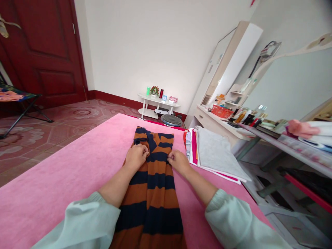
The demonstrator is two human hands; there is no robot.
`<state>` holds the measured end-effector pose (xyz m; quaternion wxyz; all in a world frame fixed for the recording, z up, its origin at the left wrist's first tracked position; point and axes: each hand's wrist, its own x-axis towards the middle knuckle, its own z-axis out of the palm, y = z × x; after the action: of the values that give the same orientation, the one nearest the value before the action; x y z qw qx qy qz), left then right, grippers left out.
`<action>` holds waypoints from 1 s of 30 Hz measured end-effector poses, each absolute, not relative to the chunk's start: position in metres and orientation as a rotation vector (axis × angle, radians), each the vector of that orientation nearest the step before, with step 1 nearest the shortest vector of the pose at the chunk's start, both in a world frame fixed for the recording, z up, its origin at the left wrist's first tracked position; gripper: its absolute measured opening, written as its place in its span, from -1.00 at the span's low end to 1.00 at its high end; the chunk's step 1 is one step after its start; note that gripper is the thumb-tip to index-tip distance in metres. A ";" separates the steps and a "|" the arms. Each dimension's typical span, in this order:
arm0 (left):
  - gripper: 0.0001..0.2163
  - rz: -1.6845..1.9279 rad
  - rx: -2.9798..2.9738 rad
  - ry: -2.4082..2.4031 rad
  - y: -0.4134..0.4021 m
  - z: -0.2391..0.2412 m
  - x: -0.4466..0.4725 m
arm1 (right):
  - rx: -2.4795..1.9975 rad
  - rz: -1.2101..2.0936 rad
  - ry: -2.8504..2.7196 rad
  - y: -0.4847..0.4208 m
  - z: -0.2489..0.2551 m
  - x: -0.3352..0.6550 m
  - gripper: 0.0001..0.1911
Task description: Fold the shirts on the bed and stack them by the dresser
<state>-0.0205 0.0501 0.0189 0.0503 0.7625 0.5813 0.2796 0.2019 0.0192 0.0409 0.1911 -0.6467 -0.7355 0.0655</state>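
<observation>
Right now, in the head view, your striped garment (pixel 153 193) lies lengthwise on the pink cover (pixel 64 180). It runs from 6 o'clock at the bottom of the frame up towards 12 o'clock, where its far end looks narrowed and partly turned in on itself. Your left hand (pixel 136 155) is closed into a fist on the cloth at the garment's 9 o'clock edge, and your right hand (pixel 178 161) is pinched shut on the 3 o'clock edge. The two hands are level with each other and apart, with a band of stripes between them. Both grip fabric, though you cannot see how much cloth each has gathered. By my reading the fold is only partly made: the sides seem drawn in at the far end, while the long stretch from your hands back towards your sleeves lies flat and single, so the lengthwise folding is not yet done. Just beside the garment at 3 o'clock sits a stack of folded clothes (pixel 218 155), grey on top with pink and white edges showing beneath it. That suggests other pieces are already finished, and this one has not joined them. Farther off, a small white table (pixel 158 103) stands against the wall at 12 o'clock, a red door (pixel 44 52) closes the room at 10 o'clock, and a cluttered dresser (pixel 223 119) runs along 2 o'clock.
</observation>
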 end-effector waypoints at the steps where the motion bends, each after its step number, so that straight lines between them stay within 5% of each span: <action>1: -0.92 0.860 2.312 1.778 0.050 0.018 -0.021 | -1.844 0.158 -2.072 0.021 0.042 0.203 -0.92; 9: -0.91 0.885 2.227 1.867 0.054 0.015 -0.023 | -2.026 -0.044 -1.918 0.012 0.041 0.224 -0.90; 15: -0.88 0.838 2.260 1.841 0.053 0.017 -0.023 | -1.731 -0.037 -2.031 -0.014 0.045 0.220 -0.88; 21: -0.44 0.701 2.301 1.850 0.042 0.024 -0.020 | -1.050 0.337 -2.440 -0.079 0.057 0.218 -0.49; 30: -0.26 0.391 2.377 1.669 0.021 0.030 -0.027 | -1.084 0.302 -2.531 -0.128 0.065 0.231 -0.56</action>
<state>-0.0273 0.0213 0.0299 0.1055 0.8066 0.5663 0.1327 0.2306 -0.1278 0.0648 0.1849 -0.3848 -0.8979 0.1073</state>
